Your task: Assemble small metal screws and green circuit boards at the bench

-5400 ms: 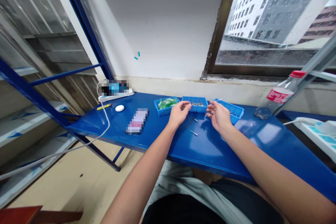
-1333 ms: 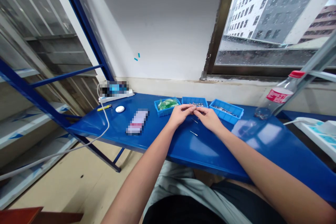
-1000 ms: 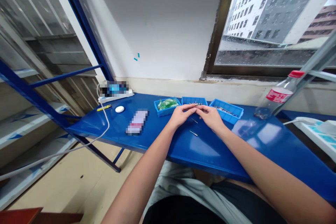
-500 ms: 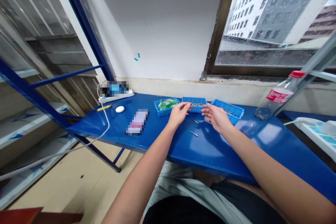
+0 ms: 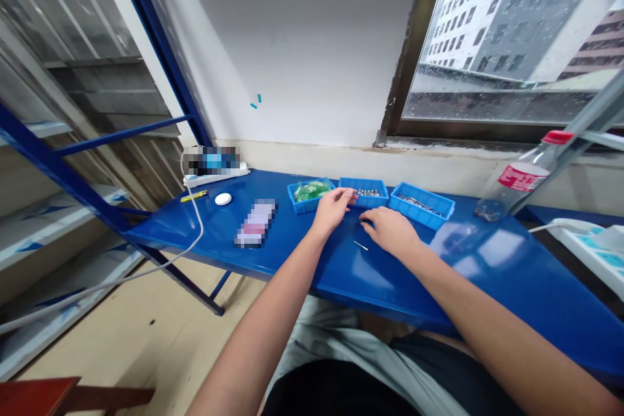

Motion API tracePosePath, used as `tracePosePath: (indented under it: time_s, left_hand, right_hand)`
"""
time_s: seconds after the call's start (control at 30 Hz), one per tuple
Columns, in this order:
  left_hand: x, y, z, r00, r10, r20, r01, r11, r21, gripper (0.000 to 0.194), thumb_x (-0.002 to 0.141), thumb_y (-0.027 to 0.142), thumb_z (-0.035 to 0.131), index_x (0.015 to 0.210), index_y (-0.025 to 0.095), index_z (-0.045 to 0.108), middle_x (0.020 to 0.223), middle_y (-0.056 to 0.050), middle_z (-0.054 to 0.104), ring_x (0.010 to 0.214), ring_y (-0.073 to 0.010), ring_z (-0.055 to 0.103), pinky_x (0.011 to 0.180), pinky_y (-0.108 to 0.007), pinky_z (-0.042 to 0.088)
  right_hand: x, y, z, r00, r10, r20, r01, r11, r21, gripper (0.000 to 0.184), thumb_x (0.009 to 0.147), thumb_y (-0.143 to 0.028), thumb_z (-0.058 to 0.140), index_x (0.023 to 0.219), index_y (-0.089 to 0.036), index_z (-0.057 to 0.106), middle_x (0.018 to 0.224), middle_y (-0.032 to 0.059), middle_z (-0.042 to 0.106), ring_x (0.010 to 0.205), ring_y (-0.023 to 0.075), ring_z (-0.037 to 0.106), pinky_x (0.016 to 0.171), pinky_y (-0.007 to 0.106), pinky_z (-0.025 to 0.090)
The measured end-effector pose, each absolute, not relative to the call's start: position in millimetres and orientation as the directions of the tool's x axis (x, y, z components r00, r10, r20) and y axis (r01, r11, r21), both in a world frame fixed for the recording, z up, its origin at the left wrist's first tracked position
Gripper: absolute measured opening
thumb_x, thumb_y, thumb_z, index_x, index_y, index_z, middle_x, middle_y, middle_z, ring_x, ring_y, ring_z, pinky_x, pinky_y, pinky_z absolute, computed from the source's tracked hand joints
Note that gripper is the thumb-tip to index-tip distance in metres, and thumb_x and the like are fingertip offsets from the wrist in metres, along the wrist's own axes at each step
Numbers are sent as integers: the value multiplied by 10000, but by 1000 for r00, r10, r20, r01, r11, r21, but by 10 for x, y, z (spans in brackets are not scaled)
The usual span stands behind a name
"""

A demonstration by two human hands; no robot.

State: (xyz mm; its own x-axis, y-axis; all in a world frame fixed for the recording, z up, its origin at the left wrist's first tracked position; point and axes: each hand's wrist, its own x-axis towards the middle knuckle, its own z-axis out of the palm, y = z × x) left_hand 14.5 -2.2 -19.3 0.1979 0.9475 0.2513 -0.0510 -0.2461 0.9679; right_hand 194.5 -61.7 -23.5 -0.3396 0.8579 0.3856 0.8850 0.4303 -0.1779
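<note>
My left hand [image 5: 333, 210] is above the table by the middle blue bin, its fingers bent together; anything between the fingertips is too small to make out. My right hand [image 5: 390, 229] is lowered to the tabletop, thumb and forefinger closed at a thin metal rod [image 5: 359, 220]. Another thin metal rod [image 5: 361, 246] lies in front of it on the table. The middle blue bin [image 5: 383, 197] contains several small metal parts. To its right, a longer blue bin [image 5: 446, 213] holds thin metal pieces. A left blue bin [image 5: 303, 209] contains green, plastic-looking material [image 5: 312, 190].
On the blue table [image 5: 292, 253], a blurred-out phone-like object [image 5: 257, 223], a white round object [image 5: 223, 199] and a yellow-handled tool [image 5: 194, 195] lie to the left. A white cable [image 5: 201, 227] crosses the left edge. A plastic bottle [image 5: 521, 175] stands at right.
My right hand has come down and left from beside the bins to the metal rod on the table, its fingers closing. My left hand has barely moved.
</note>
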Motion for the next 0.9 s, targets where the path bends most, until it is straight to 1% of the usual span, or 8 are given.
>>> tracePosePath:
  time_s: [0.1,0.23,0.37,0.5,0.6,0.7,0.8,0.9]
  left_hand:
    - [148,-25,-192,197,950,244,-47,-239,970,379,941,470,624,1090,143,745,1068,-119,780,916,-205,726,691,-255,540]
    - [149,-19,-198,205,947,247,-38,-244,969,404,936,506,621,1081,149,742,1057,-109,777,901,-200,721,692,-258,538]
    - [131,-12,-209,191,940,281,12,-288,957,411,931,509,619,1074,145,744,957,-88,773,785,-174,692,639,-245,510]
    - [121,-47,-198,147,943,297,102,-314,944,406,943,490,604,1112,147,740,719,-44,732,562,-134,597,551,-239,461]
    - [136,-98,-176,222,940,259,112,-288,951,443,960,510,578,1142,140,741,733,-59,760,537,-138,624,565,-251,491]
    - [156,-124,-170,303,918,254,98,-295,950,449,956,530,586,1066,142,782,829,-89,796,678,-187,725,616,-267,538]
    - [162,-103,-185,307,916,258,46,-286,957,395,910,494,670,1011,136,801,872,-98,805,775,-221,755,687,-297,582]
    - [150,-60,-202,261,929,262,-40,-261,965,348,842,401,769,1051,123,788,969,-123,810,804,-221,756,754,-327,604]
  right_hand:
    - [1953,-626,-206,-358,857,371,882,440,-167,209,934,-188,597,1020,-275,767,956,90,768,874,272,682,747,366,498]
    - [1932,-617,-173,-371,821,434,830,502,-241,239,905,-141,584,1035,-271,738,986,75,765,958,268,669,798,359,522]
    - [1896,-583,-157,-266,795,545,715,542,-441,330,860,-121,565,1144,-227,695,1038,75,746,914,235,681,881,388,558]
    - [1867,-569,-127,-90,815,572,543,521,-658,314,867,-193,599,1170,-200,681,1023,83,739,870,221,710,752,351,595]
    - [1869,-572,-97,-50,796,603,536,531,-656,159,891,-264,631,1013,-210,718,994,80,746,878,229,712,753,355,591]
    - [1886,-564,-85,-71,775,628,583,543,-604,100,895,-280,643,914,-227,726,957,72,745,849,232,690,761,370,569]
    - [1900,-550,-94,-102,763,638,575,569,-588,93,894,-279,652,916,-235,731,984,71,740,849,232,676,755,374,557]
    - [1904,-547,-100,-153,765,626,524,600,-605,151,875,-327,711,993,-239,741,1068,79,741,935,249,678,787,382,565]
